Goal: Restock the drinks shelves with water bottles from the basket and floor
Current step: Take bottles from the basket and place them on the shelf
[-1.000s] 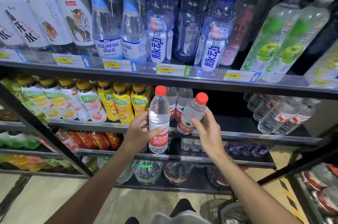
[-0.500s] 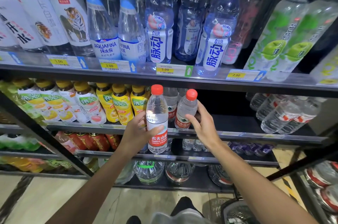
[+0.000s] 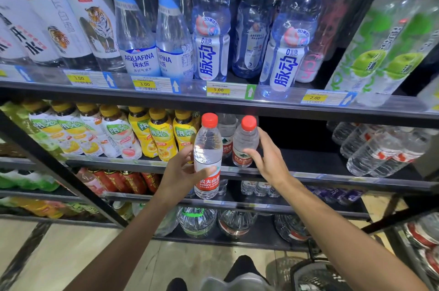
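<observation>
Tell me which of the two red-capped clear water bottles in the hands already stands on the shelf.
The smaller red-capped clear bottle in the right hand rests on the shelf edge. The taller one, in the left hand, hangs in front, below it.

**What we cannot make out**

We see only part of the basket (image 3: 316,274), cut off by the bottom edge. Our left hand (image 3: 180,172) covers the side of its bottle (image 3: 207,155); the fingers behind are hidden. The bottle behind (image 3: 226,134) shows only between the two front ones. Price tags (image 3: 218,90) carry print too small to read. The top-shelf bottles (image 3: 211,17) lose their caps to the upper edge.
</observation>
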The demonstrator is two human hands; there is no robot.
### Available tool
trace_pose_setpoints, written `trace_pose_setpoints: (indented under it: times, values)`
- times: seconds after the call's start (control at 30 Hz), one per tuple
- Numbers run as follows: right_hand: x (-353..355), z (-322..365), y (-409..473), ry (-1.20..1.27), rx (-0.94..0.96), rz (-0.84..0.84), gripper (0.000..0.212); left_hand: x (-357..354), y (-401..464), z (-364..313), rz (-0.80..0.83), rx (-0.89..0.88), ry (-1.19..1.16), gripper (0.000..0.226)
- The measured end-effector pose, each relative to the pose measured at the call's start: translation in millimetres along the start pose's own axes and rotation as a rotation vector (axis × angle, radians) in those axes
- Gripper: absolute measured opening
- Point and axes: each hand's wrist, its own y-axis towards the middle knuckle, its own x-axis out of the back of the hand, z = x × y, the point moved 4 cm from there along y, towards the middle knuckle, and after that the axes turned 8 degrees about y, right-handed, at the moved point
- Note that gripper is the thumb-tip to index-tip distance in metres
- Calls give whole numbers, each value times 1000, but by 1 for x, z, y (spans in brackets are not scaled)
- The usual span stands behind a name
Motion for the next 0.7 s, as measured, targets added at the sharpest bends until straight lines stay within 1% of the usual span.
trace_pose_setpoints:
  times: [0.13,0.23,0.33,0.43,0.53,0.6,0.7]
  values:
    - [1,-6,5,-2,4,6,58,0,-4,3,-17,17,-27,50]
    - [1,-11,9,-13,-13,5,54,0,-4,3,-25,11,-7,48]
    - [0,-22,6,-4,-41,-31,49,-2,-3,4,-30,12,5,46]
    - [-3,-37,-2,43,-109,-60,46,-5,-2,6,-40,20,10,46]
    - [-2,-45,-5,64,-169,-93,38,-7,1,6,-38,5,26,47]
    - [-1,-45,-3,35,-190,-87,41,-10,3,4,-24,-20,39,47]
    - [-4,-45,-4,-67,-169,-72,44,-14,6,2,-18,-51,38,46]
